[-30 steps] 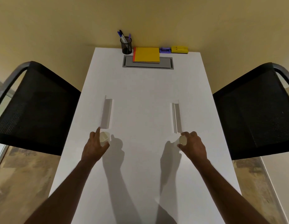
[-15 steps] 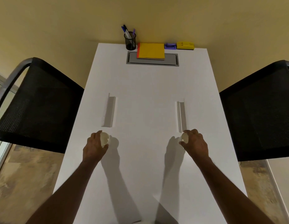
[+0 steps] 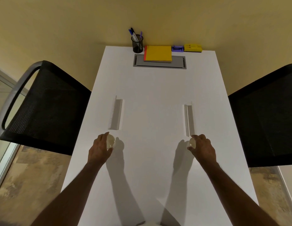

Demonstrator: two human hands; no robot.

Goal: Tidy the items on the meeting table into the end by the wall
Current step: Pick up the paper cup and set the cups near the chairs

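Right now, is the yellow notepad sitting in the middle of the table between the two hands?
No. The yellow notepad lies at the wall end, beside the pen cup, far from both hands.

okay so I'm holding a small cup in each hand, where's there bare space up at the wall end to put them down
The far edge is crowded in the middle: pen cup, yellow notepad lying partly over the grey cable hatch, purple block and yellow eraser. Bare patches are the corner left of the pen cup and the corner right of the eraser. The wide strip between the hatch and the two name stands is also open.
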